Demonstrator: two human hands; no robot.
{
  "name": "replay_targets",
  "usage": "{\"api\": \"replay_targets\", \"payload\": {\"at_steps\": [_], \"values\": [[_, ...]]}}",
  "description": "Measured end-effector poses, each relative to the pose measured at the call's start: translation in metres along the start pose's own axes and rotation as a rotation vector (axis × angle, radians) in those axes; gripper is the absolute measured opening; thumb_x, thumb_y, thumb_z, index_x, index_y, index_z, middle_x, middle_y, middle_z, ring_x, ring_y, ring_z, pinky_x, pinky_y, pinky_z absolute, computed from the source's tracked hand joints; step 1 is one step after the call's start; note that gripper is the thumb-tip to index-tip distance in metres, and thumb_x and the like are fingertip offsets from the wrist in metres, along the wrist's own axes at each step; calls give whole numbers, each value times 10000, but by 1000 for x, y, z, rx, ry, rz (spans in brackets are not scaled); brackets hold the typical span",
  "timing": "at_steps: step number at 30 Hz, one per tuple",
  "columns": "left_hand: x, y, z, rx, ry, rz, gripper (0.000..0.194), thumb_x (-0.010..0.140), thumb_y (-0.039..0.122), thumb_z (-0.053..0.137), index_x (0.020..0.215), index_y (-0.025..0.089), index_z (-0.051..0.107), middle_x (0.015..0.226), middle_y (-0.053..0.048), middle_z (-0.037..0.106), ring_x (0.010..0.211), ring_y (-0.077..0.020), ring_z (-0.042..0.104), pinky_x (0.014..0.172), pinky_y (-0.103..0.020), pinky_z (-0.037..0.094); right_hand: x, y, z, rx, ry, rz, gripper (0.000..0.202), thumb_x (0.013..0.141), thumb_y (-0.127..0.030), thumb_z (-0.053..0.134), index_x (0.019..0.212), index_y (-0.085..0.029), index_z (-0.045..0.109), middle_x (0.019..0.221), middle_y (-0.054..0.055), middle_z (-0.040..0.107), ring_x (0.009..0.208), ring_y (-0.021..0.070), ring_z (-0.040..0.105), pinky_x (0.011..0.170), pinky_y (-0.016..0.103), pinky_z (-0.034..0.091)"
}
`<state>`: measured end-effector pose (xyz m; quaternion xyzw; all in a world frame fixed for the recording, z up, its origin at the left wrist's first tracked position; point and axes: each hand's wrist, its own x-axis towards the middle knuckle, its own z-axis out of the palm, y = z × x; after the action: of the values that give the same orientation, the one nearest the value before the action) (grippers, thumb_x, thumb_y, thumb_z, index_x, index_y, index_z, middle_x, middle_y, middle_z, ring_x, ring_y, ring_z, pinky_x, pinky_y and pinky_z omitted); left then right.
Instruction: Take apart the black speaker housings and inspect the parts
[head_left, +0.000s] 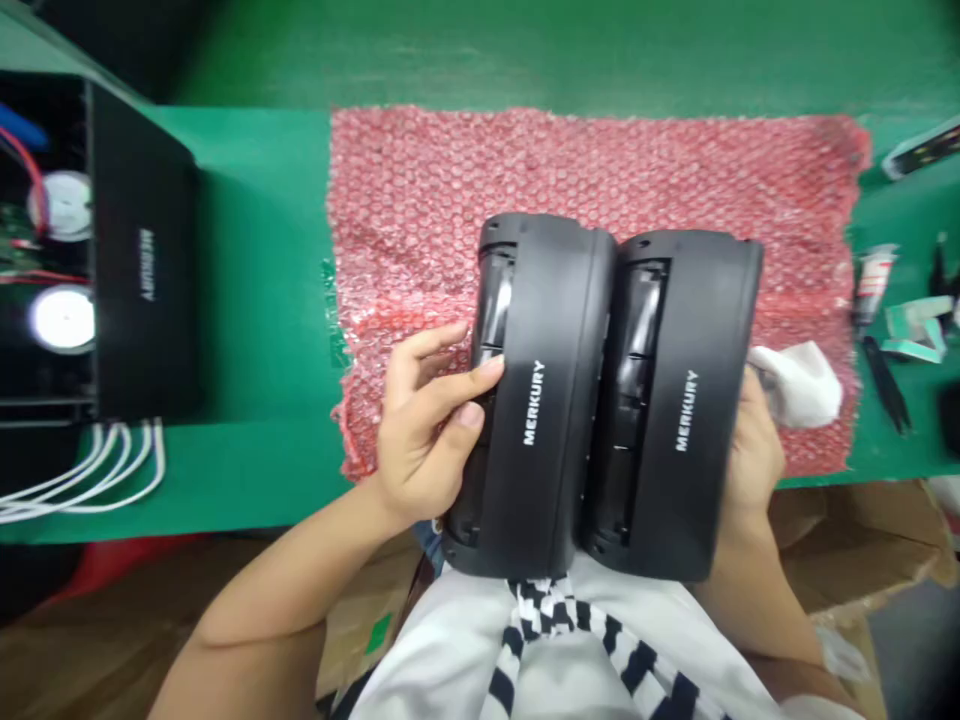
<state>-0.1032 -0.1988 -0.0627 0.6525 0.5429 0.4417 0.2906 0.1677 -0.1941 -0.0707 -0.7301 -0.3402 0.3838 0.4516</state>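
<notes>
Two black plastic housings marked MERKURY are held side by side in front of my body, over the table's near edge. My left hand [431,440] grips the left housing [551,400] at its left edge, with fingertips and thumb on the front. Around the right edge of the right housing [690,410] is my right hand [754,445], its fingers mostly hidden behind. Each housing has a long recess with glossy black parts along its left side. Just beyond my right hand shows a white cloth [810,385]; whether my fingers touch it I cannot tell.
Red bubble wrap [600,165] covers the middle of the green table [262,300]. At left stands a black MERKURY unit [146,340] with lit white discs and white cables [124,470]. Black tweezers [886,385] and a small tube [875,275] lie at right. Cardboard boxes [862,540] sit below.
</notes>
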Motion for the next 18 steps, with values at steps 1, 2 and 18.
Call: {"api": "replay_targets", "payload": {"at_steps": [1, 2, 18], "values": [[1, 3, -3, 59, -5, 30, 282, 943, 283, 523, 1175, 280, 684, 1307, -53, 584, 1210, -222, 577, 1048, -397, 490, 0, -2, 2, 49, -13, 32, 358, 856, -374, 630, 1200, -299, 692, 1143, -11, 706, 1030, 203, 654, 947, 364, 499], [2, 7, -6, 111, -22, 42, 286, 935, 268, 541, 1189, 272, 672, 1270, -58, 608, 1191, -223, 589, 1043, -399, 491, 0, -4, 3, 97, -27, 58, 351, 855, -358, 639, 1194, -289, 694, 1086, -8, 717, 949, 188, 666, 880, 342, 522], [-7, 7, -33, -306, -184, -369, 907, 721, 501, 771, 1497, 284, 355, 1581, -78, 347, 1473, -371, 297, 1221, -528, 259, 15, -4, 5, 378, -372, -63, 303, 830, -340, 700, 1131, -351, 669, 1162, 6, 717, 1122, 244, 674, 997, 478, 535]]}}
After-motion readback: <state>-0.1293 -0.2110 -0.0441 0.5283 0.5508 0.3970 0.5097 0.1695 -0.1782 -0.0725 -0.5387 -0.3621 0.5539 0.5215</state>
